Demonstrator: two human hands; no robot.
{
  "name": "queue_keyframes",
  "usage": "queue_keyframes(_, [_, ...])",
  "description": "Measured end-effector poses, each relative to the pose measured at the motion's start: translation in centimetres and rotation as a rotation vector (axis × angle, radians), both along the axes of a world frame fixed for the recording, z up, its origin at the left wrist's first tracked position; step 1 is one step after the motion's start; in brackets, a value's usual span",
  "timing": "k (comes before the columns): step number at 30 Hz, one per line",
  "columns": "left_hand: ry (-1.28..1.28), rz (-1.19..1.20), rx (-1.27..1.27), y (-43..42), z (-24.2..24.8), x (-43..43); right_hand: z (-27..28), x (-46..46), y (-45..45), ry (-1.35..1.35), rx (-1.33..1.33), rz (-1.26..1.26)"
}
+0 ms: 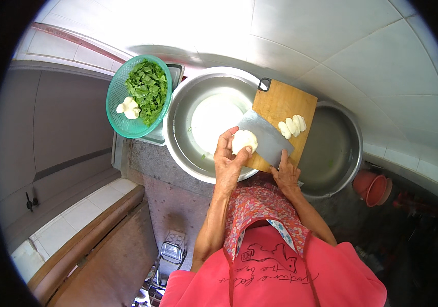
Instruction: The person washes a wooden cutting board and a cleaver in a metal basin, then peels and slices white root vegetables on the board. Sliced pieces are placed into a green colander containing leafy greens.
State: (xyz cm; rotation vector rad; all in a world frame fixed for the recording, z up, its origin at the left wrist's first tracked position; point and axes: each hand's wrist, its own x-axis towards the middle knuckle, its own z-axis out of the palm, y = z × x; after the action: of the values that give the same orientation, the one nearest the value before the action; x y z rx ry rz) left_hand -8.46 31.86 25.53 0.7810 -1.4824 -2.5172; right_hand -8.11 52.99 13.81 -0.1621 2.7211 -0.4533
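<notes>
My left hand (227,165) holds up a pale, rounded peeled vegetable (244,142), with the thumb across its near side. In my right hand (288,174) is a cleaver (263,132), its index finger laid along the broad blade; the handle is hidden by the hand. The blade is over a wooden cutting board (280,100) with a black corner handle. Several pale oval slices (292,126) lie together on the board, to the right of the blade. The board overlaps the rims of two metal basins.
The large left basin (176,153) holds water with green scraps. Darker water stands in the right basin (351,172). Left of them, a green plastic colander (113,115) holds chopped leafy greens (148,90) and a lobed pale vegetable piece (129,108). Red plastic containers (376,190) stand at right.
</notes>
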Motion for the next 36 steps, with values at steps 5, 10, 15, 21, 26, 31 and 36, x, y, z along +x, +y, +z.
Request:
queue_keyframes(5, [-0.008, 0.035, 0.041, -0.9, 0.3, 0.6, -0.7, 0.2, 0.0, 0.031, 0.148, 0.109])
queue_keyframes(10, [-0.034, 0.052, 0.063, -1.5, 0.2, 1.6, 1.7, -1.7, -0.9, 0.148, 0.314, 0.220])
queue_keyframes(15, [-0.063, 0.061, 0.010, -1.8, 0.1, 2.2, 9.1, -5.2, -5.1, 0.066, -0.596, 0.095])
queue_keyframes(21, [-0.093, -0.001, -0.135, -2.5, 0.9, 2.8, 14.2, -7.1, -10.5, 0.238, -0.794, 0.535])
queue_keyframes(26, [-0.177, -0.160, -0.347, -4.0, 2.0, 3.2, 14.4, -7.5, -11.1, 0.306, -0.543, 0.852])
queue_keyframes(31, [-0.187, -0.289, -0.145, -6.2, 2.9, 4.1, 14.3, -7.0, -11.9, 0.335, -0.622, 0.887])
queue_keyframes(36, [-0.128, -0.281, -0.017, -6.9, 2.8, 4.7, 14.5, -7.0, -12.9, 0.352, -0.659, 0.869])
